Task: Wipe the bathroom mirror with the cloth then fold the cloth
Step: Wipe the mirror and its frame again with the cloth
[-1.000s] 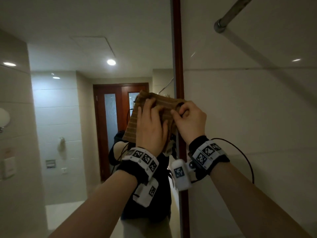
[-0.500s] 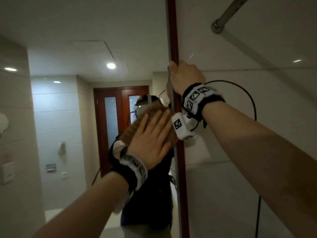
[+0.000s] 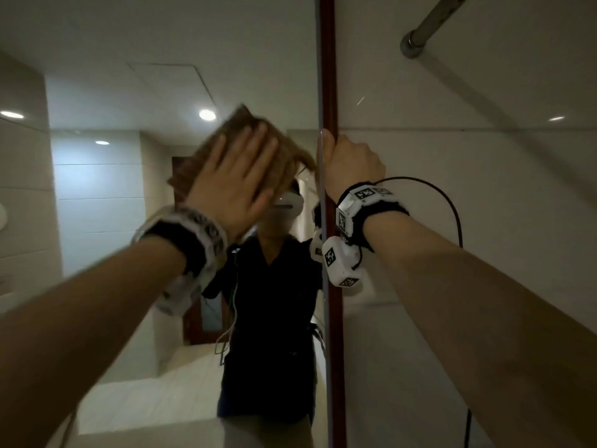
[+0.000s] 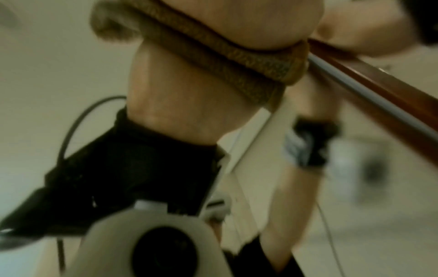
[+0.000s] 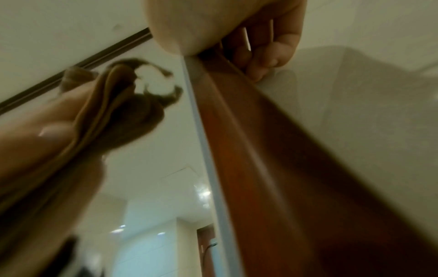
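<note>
Brown cloth (image 3: 240, 150), blurred, sits upper centre of the frame, pressed flat to the mirror (image 3: 135, 195) by the left hand (image 3: 235, 185), fingers straight & spread. Right hand (image 3: 350, 163) curls round the red-brown wood frame (image 3: 328, 59) just beside it, arm raised. Pale tiled wall (image 3: 468, 253) fills the right; metal rail (image 3: 433, 21) upper right.

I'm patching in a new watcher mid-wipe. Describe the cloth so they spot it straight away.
Start at the big wall mirror, bounded on its right by a red-brown wooden frame. Just left of that frame, at head height, the left hand lies flat against the glass. The cloth is the tan, ribbed, frayed-edged fabric pressed under that palm, the only soft brown thing on the glass.
</note>
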Available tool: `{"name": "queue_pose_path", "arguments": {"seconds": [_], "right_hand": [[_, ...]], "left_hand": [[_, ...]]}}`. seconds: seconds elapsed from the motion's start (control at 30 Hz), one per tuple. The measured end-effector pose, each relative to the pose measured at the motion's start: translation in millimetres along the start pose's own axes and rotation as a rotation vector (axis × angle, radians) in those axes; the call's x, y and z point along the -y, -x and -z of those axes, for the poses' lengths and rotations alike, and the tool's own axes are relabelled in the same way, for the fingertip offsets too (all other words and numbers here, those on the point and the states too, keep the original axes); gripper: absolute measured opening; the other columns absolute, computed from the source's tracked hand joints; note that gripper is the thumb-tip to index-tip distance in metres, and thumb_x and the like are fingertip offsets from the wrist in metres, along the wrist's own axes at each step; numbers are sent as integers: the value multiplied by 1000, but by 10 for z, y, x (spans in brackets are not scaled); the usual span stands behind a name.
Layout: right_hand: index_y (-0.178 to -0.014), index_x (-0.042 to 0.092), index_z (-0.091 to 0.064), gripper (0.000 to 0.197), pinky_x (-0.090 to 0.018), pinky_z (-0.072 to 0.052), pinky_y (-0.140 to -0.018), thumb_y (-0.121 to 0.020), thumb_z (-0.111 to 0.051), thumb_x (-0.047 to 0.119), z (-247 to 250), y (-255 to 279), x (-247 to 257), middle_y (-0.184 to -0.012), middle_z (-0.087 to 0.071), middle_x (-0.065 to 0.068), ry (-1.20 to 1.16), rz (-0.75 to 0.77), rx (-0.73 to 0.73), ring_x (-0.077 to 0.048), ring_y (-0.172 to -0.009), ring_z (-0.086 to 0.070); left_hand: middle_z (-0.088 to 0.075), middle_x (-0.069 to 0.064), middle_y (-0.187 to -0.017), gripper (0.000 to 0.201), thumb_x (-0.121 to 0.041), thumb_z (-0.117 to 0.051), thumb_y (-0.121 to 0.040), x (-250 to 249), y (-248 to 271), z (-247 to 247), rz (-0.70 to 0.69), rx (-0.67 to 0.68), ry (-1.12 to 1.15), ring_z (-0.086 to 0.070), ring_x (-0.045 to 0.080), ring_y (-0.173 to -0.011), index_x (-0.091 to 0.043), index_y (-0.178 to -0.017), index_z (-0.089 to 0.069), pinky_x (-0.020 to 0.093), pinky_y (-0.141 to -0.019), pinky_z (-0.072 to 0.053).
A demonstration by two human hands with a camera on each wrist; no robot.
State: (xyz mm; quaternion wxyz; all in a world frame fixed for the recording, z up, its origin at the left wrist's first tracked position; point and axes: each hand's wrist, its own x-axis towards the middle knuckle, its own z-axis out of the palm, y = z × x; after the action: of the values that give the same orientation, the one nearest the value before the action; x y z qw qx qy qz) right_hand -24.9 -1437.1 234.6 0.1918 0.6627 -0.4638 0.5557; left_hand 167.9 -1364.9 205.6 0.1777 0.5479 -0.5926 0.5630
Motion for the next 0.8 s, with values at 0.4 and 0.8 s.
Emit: {"name": "queue_pose_path", "arguments": {"seconds": [0.4,0.8], "right_hand": [[-98,7,-63,63,-33,-38,-64,-102,-17,51,-48,-31,-22,-98,-67,-18,-61,15,-13,-35,-87,-63],[-103,7,-63,62,-31,-34,-63,-103,-18,49,-32,-46,-22,-100,-66,-16,-45,0,-4,-33,-90,-62]], "left_hand": [[-9,9,-162,78,-48,-42,-89,-806,1244,-471,-614,170,17,-13,28,-149,-19,-155,-12,52,-119,2],[-11,8,-162,70,-52,-27,-95,102,-49,66,-206,39,-59,-13,27,-149,-22,-156,-9,49,-120,-6]]}}
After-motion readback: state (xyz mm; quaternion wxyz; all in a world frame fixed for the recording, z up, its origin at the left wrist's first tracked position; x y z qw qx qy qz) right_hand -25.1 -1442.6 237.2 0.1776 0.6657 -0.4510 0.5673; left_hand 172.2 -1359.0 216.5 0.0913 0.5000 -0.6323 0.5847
